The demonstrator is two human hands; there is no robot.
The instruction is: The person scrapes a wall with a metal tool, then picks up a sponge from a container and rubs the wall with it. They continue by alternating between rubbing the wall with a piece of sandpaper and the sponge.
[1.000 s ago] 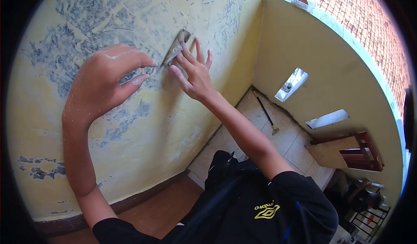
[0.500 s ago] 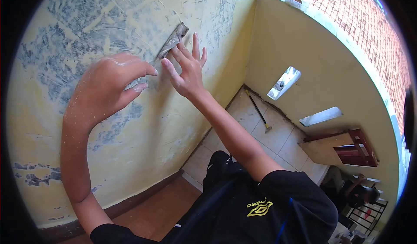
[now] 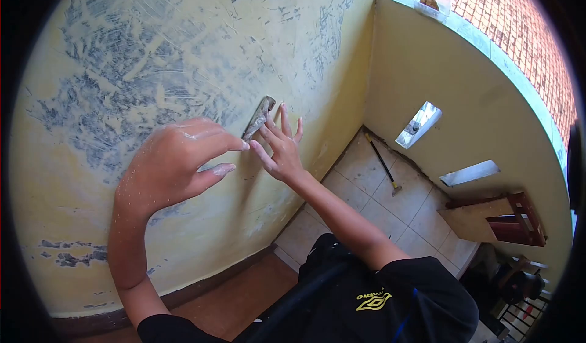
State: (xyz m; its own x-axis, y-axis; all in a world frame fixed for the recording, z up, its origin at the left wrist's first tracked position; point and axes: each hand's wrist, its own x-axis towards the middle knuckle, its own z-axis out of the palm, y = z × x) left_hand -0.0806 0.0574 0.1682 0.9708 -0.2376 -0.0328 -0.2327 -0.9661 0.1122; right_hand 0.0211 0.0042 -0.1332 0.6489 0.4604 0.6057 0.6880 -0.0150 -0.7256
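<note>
A grey, putty-smeared scraper blade (image 3: 259,118) lies slantwise against the yellow wall (image 3: 201,233). My right hand (image 3: 282,150) presses on its right side with some fingertips, while other fingers stick out spread and the thumb points toward its lower end. Whitish filler dusts my left hand (image 3: 177,156), which is bent at the wrist just left of the blade. Its fingers are curved and the thumb stands apart, with nothing between them; one fingertip is right at the blade's lower end. Around both hands, the wall carries dark grey patches streaked with pale filler.
A hammer-like long-handled tool (image 3: 383,164) lies on the tiled floor (image 3: 390,211). At right stands a low curved wall (image 3: 421,74) with slot openings and a plastic container (image 3: 432,4) on top. A reddish wooden frame (image 3: 516,221) leans there; another person (image 3: 519,282) is beyond.
The blade and my right hand have slid down the wall. My left hand has come down too, its fingertip now closer to the blade. The whole view has shifted slightly.
</note>
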